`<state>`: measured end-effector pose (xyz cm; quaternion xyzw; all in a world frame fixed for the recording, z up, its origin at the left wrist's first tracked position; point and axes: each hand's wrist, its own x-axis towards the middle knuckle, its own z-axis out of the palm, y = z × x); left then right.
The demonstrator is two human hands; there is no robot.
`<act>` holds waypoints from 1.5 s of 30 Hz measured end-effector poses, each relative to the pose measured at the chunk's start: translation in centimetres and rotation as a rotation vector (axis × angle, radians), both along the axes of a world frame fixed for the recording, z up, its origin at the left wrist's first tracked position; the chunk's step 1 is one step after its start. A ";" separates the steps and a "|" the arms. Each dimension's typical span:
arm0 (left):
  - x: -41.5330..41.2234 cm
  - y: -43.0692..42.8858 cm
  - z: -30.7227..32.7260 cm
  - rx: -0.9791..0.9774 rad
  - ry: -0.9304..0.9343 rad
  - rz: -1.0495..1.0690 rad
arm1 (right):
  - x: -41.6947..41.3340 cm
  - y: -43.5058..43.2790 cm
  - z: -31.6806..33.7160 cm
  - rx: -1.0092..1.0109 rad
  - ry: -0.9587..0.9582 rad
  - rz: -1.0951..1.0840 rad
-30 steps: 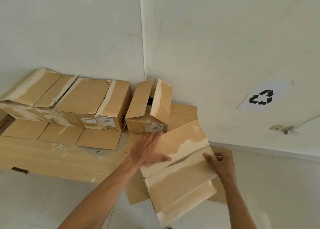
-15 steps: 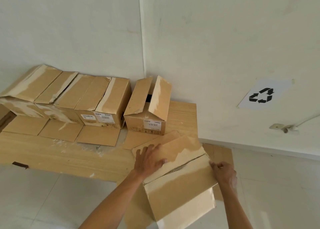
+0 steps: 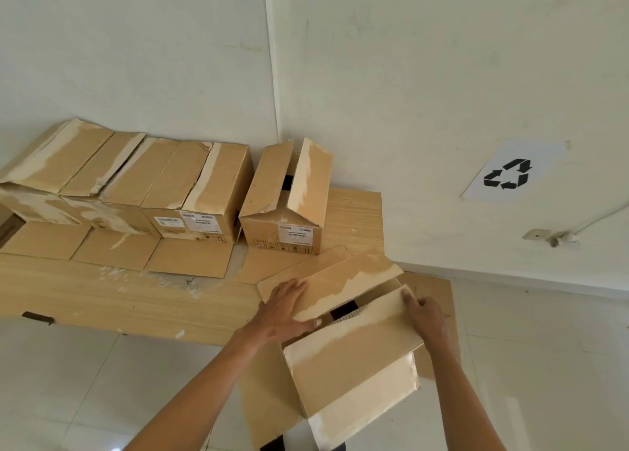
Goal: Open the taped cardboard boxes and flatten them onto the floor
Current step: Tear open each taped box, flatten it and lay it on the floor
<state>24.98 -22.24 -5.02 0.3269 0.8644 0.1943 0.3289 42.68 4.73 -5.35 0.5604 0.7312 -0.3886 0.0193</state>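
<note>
A brown cardboard box (image 3: 354,365) with torn pale tape marks sits in front of me, its top seam split and a dark gap showing between the two flaps. My left hand (image 3: 286,311) lies flat on the far flap, with the thumb curled under its edge. My right hand (image 3: 425,317) grips the right end of the near flap. Several more boxes (image 3: 143,185) stand in a row against the left wall. One separate box (image 3: 289,205) with half-raised flaps stands in the corner.
A wooden board (image 3: 112,300) lies on the white tiled floor under the boxes. Flat cardboard pieces (image 3: 439,287) lie beneath and behind the held box. A recycling sign (image 3: 509,174) hangs on the right wall, with a socket and cable (image 3: 551,237) lower down.
The two top flaps have parted, so the narrow slit has become a wide dark gap. The box and both hands have shifted slightly lower and to the right in view.
</note>
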 end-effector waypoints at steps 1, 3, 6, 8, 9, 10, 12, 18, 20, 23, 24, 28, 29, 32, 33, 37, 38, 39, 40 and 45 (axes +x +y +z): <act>-0.7 0.0 1.4 0.036 -0.107 0.022 | -0.4 0.0 0.2 -0.020 0.018 0.022; -2.9 -0.3 3.7 0.140 -0.259 0.076 | -1.0 0.0 0.7 -0.057 0.065 0.025; -6.7 -0.2 5.2 0.283 0.096 0.301 | -1.2 -0.4 1.2 -0.127 0.126 -0.081; -7.9 0.0 4.4 0.252 0.452 0.447 | -1.3 -0.8 1.3 -0.159 0.122 -0.114; -7.8 0.2 3.7 0.194 0.596 0.459 | -1.5 -1.2 1.3 -0.174 0.122 -0.123; -7.3 0.4 2.8 0.146 0.701 0.444 | -1.6 -1.5 1.2 -0.184 0.122 -0.129; -5.8 0.7 1.5 0.198 0.777 0.378 | -1.9 -1.4 0.3 -0.179 0.101 -0.137; -2.0 0.0 -3.3 -0.052 0.409 0.209 | -2.4 0.1 -2.2 -0.155 0.017 -0.153; -1.3 0.5 -3.0 -0.094 0.189 0.231 | -2.2 0.9 -2.7 -0.213 0.065 -0.151; -0.4 2.4 -1.4 -0.146 0.028 0.298 | -1.7 0.4 1.3 -0.327 0.191 -0.149; -0.1 3.1 -1.1 -0.169 0.001 0.325 | -1.5 0.4 2.4 -0.354 0.220 -0.118; 0.8 5.2 -0.7 -0.263 -0.045 0.400 | -0.8 1.2 4.9 -0.359 0.218 0.022; 0.8 5.5 -0.7 -0.285 -0.035 0.396 | -0.7 1.2 5.7 -0.346 0.228 0.055; 0.4 5.6 -1.0 -0.307 -0.029 0.407 | 0.2 2.3 6.9 -0.307 0.259 0.172; 0.1 5.5 -0.7 -0.305 -0.042 0.407 | 0.8 2.6 7.6 -0.299 0.236 0.219; -0.8 5.2 0.7 -0.264 -0.141 0.371 | 3.6 4.4 9.4 -0.274 -0.226 0.548; -0.8 5.2 0.9 -0.261 -0.155 0.360 | 3.7 4.4 9.9 -0.253 -0.401 0.618; -0.8 5.1 1.1 -0.262 -0.160 0.351 | 3.4 4.0 10.2 -0.215 -0.538 0.665; -0.8 4.9 1.1 -0.266 -0.160 0.344 | 2.9 3.3 10.3 -0.191 -0.619 0.688; -0.8 4.7 1.0 -0.246 -0.130 0.333 | -0.7 -1.7 7.5 -0.156 -0.623 0.865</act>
